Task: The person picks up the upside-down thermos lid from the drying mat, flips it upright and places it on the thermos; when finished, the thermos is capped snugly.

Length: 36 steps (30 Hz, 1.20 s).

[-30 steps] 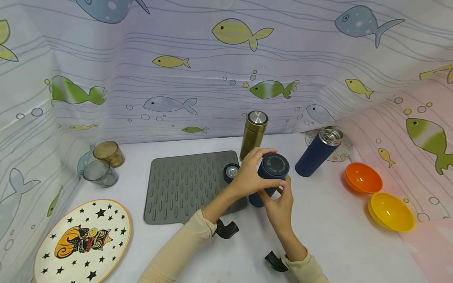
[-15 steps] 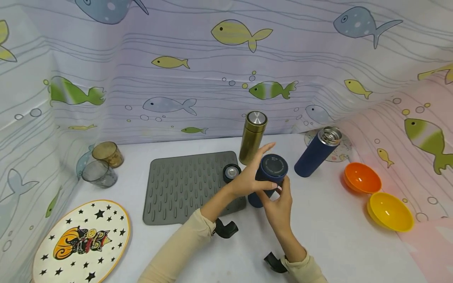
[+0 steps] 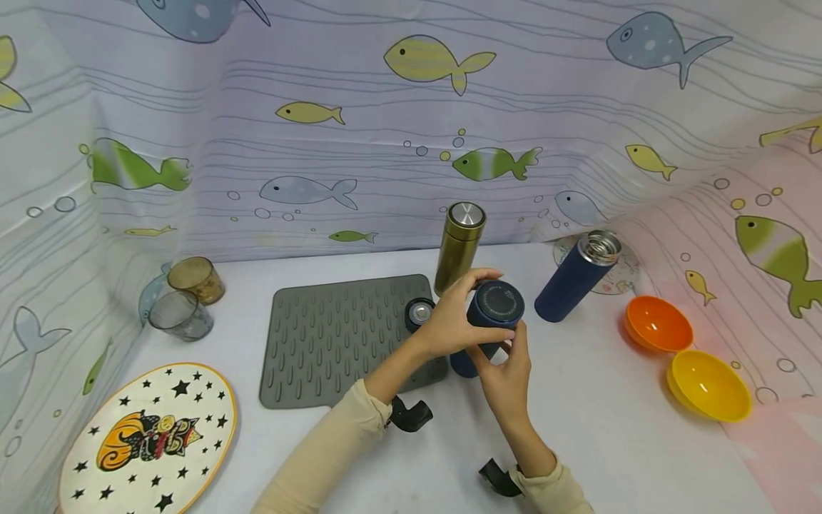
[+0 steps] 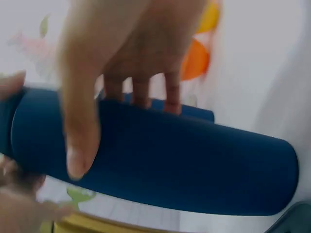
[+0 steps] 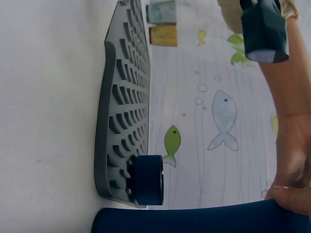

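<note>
"Head view: where's the held blue bottle (image 4: 165, 150)?"
"Standing on the worktop (image 3: 616, 428) short of its far edge, beside the mat (image 3: 340, 343); left hand (image 3: 452, 325) grips lid (image 3: 501, 301), right hand (image 3: 509, 378) body."
"Step?"
"Probably lid-turning; next calls for steady bracing."

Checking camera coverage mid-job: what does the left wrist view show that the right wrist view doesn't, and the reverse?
Only the left wrist: orange bowl, yellow bowl, part of the gold bottle and the second blue bottle.
Only the right wrist: loose cap, grey tumbler, amber tumbler and the mat's ridges.
Both: the held blue bottle, left hand and fish-print curtain.
</note>
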Motion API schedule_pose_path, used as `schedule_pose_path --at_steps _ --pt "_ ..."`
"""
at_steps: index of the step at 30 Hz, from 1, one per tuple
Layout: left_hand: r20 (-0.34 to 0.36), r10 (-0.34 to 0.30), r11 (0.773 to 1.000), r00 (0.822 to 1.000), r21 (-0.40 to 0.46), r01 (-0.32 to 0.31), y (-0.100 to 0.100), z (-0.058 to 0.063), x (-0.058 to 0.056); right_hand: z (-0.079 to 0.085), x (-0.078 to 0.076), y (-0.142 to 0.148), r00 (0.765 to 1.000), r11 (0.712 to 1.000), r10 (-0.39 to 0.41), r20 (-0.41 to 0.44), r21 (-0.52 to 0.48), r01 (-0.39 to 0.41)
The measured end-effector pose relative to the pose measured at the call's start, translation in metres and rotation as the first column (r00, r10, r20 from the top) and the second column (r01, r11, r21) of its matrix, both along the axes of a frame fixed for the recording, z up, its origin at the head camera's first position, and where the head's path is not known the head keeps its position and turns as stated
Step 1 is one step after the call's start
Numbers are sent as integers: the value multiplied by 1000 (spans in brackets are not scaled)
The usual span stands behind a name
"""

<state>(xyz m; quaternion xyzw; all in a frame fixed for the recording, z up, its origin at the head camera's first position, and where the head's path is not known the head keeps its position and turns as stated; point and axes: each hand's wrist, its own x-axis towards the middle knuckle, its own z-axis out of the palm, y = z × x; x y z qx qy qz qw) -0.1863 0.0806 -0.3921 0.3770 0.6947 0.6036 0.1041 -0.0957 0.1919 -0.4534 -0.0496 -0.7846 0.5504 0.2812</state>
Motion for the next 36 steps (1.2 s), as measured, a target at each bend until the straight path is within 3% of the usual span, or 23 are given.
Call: schedule_pose_path --at_steps 3,5,10,13,15,17,19,21,23,25,27,29,31,36 --pt "69 -117 989 991 101 110 -4 0 -4 0 0 0 1000 1000 8 9 4 -8" --pt "86 -133 988 987 92 125 -5 0 -4 0 -1 0 1000 1000 6 10 8 -6" --pt "-1 30 999 1000 -40 -30 1 2 3 0 -1 1 1000 1000 -3 -1 22 3" --pt "23 -16 999 1000 33 15 1 1 0 -1 1 1 1000 1000 -2 16 18 2" --pt "43 -33 999 999 36 31 1 1 0 0 1 0 1000 1000 -1 14 16 1" --pt "17 2 1000 1000 -7 -2 2 0 2 0 1 -1 1000 1000 -4 14 14 3" --pt "-58 77 993 995 -83 -82 4 2 5 0 1 -1 1000 1000 -4 -3 17 4" --pt "-103 104 988 989 -106 -114 4 3 3 0 0 -1 1000 1000 0 -9 19 0" --pt "-62 37 998 997 -56 -40 2 2 -2 1 0 -1 1000 1000 10 -8 18 -10" --pt "47 -81 997 996 21 80 0 0 -9 2 0 -1 999 999 32 -1 18 -32" --pt "156 -194 979 969 94 181 -2 -3 -16 3 0 -1 999 998 52 12 18 -52" --pt "214 -273 959 938 137 248 -3 -6 -22 4 0 0 998 998 67 19 22 -67" --pt "231 -309 948 922 152 280 -4 -8 -26 5 0 0 997 997 73 19 31 -74" --pt "241 -353 933 904 166 320 -5 -9 -28 6 -2 4 996 995 83 15 61 -84"
